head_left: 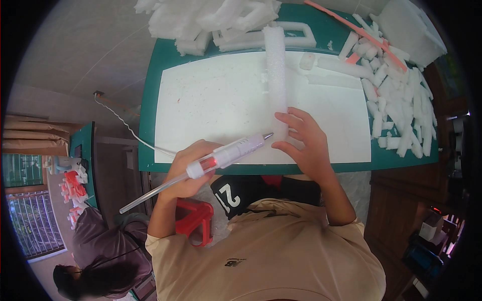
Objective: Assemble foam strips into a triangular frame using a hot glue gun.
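A white glue gun (228, 154) with a metal tip sits in my left hand (188, 168), which is closed around its body. A long clear glue stick (153, 193) sticks out of the gun's back end. The metal tip points right, close to the near end of a long white foam strip (276, 70). My right hand (306, 143) has its fingers and thumb curled around that near end, holding it. The strip runs away from me over a white board (216, 90); whether its far end is raised, I cannot tell.
The board lies on a green table (150, 100). White foam offcuts (401, 110) heap at the right, with a pink strip (359, 32) across them. Foam frames (211, 22) pile at the far edge. A white cord (118, 120) runs from the wall. Another person (105, 246) sits at left.
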### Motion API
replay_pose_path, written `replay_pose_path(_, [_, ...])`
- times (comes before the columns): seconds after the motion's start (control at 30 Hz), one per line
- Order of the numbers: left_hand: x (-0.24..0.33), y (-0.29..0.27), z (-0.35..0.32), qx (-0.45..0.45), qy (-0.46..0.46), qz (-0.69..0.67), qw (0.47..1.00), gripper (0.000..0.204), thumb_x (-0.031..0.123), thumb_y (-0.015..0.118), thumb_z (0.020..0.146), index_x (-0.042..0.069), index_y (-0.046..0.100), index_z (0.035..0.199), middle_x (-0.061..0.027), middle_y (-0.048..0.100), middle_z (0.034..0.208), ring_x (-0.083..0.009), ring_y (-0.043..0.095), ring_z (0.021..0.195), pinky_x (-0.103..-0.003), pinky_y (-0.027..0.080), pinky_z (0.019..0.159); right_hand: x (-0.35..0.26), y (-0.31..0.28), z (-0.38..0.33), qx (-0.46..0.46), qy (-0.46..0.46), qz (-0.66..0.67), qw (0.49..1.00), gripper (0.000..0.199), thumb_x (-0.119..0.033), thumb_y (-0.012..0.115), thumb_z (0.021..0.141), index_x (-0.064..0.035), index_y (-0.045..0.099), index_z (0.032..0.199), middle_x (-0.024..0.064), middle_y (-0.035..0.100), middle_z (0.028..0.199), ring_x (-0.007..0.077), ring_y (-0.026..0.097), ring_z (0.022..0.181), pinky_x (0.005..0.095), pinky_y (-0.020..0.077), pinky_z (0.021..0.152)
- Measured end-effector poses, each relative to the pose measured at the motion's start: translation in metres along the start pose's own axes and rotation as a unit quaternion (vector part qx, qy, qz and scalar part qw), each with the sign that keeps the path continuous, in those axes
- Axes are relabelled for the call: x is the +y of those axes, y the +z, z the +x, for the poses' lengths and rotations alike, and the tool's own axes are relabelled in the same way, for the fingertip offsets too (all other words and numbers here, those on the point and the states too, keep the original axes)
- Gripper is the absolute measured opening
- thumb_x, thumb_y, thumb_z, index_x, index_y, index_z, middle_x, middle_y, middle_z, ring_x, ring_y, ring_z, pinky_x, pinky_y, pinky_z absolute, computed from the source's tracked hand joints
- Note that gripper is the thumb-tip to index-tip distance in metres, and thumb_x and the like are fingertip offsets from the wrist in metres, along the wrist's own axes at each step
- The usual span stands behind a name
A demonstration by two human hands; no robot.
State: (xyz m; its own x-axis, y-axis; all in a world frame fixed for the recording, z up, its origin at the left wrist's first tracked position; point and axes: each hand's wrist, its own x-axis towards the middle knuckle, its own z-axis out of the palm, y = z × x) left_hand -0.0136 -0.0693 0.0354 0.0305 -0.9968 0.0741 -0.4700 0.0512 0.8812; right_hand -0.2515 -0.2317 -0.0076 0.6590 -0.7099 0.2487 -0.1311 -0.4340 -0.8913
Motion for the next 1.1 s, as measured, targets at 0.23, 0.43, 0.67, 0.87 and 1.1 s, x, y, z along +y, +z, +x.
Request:
replay_pose_path(0.23, [-0.0012, 0.0016, 0.0048, -0.012, 0.018, 0.008, 1.000, 0.036, 0.004, 0.059, 0.072, -0.003, 0.060, 0.106, -0.0176, 0.063, 0.099, -0.0323, 0.061, 0.085, -0.035, 0.048, 0.077, -0.0056, 0.0093, 0.0019, 0.014, -0.011, 0.014, 1.000, 0.052, -0.011, 0.080, 0.072, -0.0152, 0.064, 0.121, 0.0133, 0.054, 0.123, 0.0252, 0.061, 0.095, 0.0325, 0.0526, 0.077])
replay_pose_path(0.43, [-0.0021, 0.0027, 0.0039, -0.015, 0.002, 0.017, 1.000, 0.032, 0.004, 0.059, 0.071, -0.003, 0.059, 0.103, -0.0175, 0.062, 0.096, -0.0329, 0.060, 0.083, -0.035, 0.048, 0.076, -0.0048, 0.0105, 0.0013, 0.009, -0.017, 0.007, 1.000, 0.051, -0.013, 0.080, 0.072, -0.0154, 0.065, 0.121, 0.0139, 0.054, 0.123, 0.0231, 0.063, 0.091, 0.0320, 0.0522, 0.076])
replay_pose_path(0.67, [-0.0007, 0.0037, 0.0027, -0.014, -0.020, 0.021, 0.999, 0.025, 0.004, 0.060, 0.073, -0.003, 0.057, 0.096, -0.0174, 0.057, 0.088, -0.0340, 0.055, 0.075, -0.036, 0.046, 0.068, -0.0039, 0.0113, -0.0006, 0.004, -0.018, 0.020, 1.000, 0.052, -0.013, 0.080, 0.072, -0.0159, 0.065, 0.121, 0.0140, 0.053, 0.125, 0.0232, 0.063, 0.090, 0.0329, 0.0523, 0.078])
replay_pose_path(0.87, [0.0010, 0.0033, 0.0033, -0.015, -0.006, 0.036, 0.999, 0.022, 0.004, 0.060, 0.072, -0.003, 0.056, 0.091, -0.0166, 0.054, 0.082, -0.0342, 0.052, 0.070, -0.037, 0.044, 0.064, -0.0047, 0.0111, -0.0009, 0.002, -0.023, 0.015, 1.000, 0.053, -0.013, 0.080, 0.071, -0.0163, 0.065, 0.121, 0.0134, 0.053, 0.125, 0.0236, 0.063, 0.089, 0.0330, 0.0525, 0.078])
replay_pose_path(1.1, [0.0025, 0.0031, 0.0014, -0.011, -0.016, 0.026, 0.999, 0.018, 0.006, 0.059, 0.072, -0.003, 0.055, 0.087, -0.0159, 0.052, 0.079, -0.0333, 0.051, 0.068, -0.037, 0.043, 0.062, -0.0039, 0.0117, -0.0020, -0.001, -0.028, 0.010, 1.000, 0.052, -0.013, 0.080, 0.071, -0.0169, 0.065, 0.121, 0.0139, 0.053, 0.124, 0.0238, 0.063, 0.089, 0.0329, 0.0526, 0.078])
